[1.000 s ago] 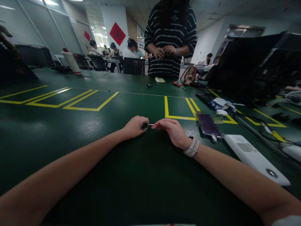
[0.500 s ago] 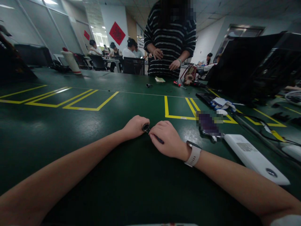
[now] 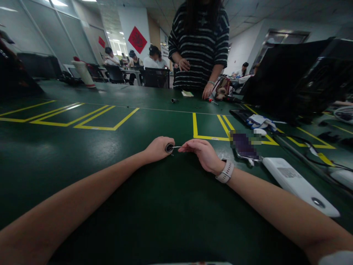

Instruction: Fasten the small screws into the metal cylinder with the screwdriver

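My left hand is closed around a short dark tube-shaped part, its round open end turned to the right. From that opening a thin metal shaft runs across to my right hand. It looks like the shaft of a screwdriver, pinched in my right fingertips; its handle is hidden by the hand. Just under the tube there is a tiny piece, too small to name. Both hands are low over the green table, close together, and my right wrist wears a watch.
Across the table a person in a striped top stands with one hand at a red screwdriver. A similar dark part lies nearby. At right are a phone, a white power bank, cables and a black monitor.
My right hand has turned and raised its fingers, so the dark handle no longer shows and the shaft lies level. The person opposite has lowered one hand to the red screwdriver.
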`<state>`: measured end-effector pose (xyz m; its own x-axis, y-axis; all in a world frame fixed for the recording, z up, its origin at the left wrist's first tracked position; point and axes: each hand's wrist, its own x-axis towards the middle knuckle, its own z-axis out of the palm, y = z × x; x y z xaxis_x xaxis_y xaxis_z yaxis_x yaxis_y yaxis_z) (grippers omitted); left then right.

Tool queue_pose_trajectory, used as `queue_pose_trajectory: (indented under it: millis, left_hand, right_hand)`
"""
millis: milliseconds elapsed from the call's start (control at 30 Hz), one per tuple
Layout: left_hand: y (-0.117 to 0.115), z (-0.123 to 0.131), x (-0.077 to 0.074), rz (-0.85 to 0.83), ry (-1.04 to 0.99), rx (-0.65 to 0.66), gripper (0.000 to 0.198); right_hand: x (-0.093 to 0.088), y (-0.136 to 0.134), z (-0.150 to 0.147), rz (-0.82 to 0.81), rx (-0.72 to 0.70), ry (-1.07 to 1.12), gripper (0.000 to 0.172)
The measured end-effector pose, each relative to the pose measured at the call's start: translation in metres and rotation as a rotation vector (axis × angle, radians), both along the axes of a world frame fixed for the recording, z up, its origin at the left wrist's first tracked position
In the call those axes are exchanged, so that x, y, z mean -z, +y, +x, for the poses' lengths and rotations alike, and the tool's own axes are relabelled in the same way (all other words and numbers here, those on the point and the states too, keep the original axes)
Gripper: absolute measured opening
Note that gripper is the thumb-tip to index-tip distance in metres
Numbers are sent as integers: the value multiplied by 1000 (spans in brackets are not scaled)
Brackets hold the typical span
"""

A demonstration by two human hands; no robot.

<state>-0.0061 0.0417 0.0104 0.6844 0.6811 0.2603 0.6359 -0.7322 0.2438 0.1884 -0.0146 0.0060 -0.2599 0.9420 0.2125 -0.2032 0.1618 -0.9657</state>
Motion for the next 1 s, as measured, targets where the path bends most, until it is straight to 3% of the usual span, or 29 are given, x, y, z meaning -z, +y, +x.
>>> queue_pose_trajectory:
  millis: [100, 233, 333, 400, 567, 667, 800, 1000]
  left_hand:
    - [1, 1, 1, 12, -3, -7, 6]
    - [0, 1, 2, 39, 3, -2, 7]
    - [-1, 1, 2, 59, 9, 3, 8]
    - [-1, 1, 2, 68, 15, 13, 8]
    - [0, -1, 3, 61, 22, 31, 4]
    - [2, -2, 4, 39, 6, 6, 3]
    - [2, -1, 2, 21, 4, -18, 5]
    - [0, 1, 0, 18, 20, -26, 7]
  right_hand:
    - [-7, -8, 0, 241, 63, -235, 19]
    - [-18, -24, -7, 662, 133, -757, 18]
    - [-22, -30, -11, 799, 90, -939, 20]
    - [-22, -27, -10, 741, 93, -886, 19]
    - [-14, -8, 3, 254, 10, -381, 20]
    - [-6, 0, 6, 78, -30, -135, 18]
    - [0, 3, 4, -12, -23, -38, 19]
    - [0, 3, 5, -22, -25, -8, 18]
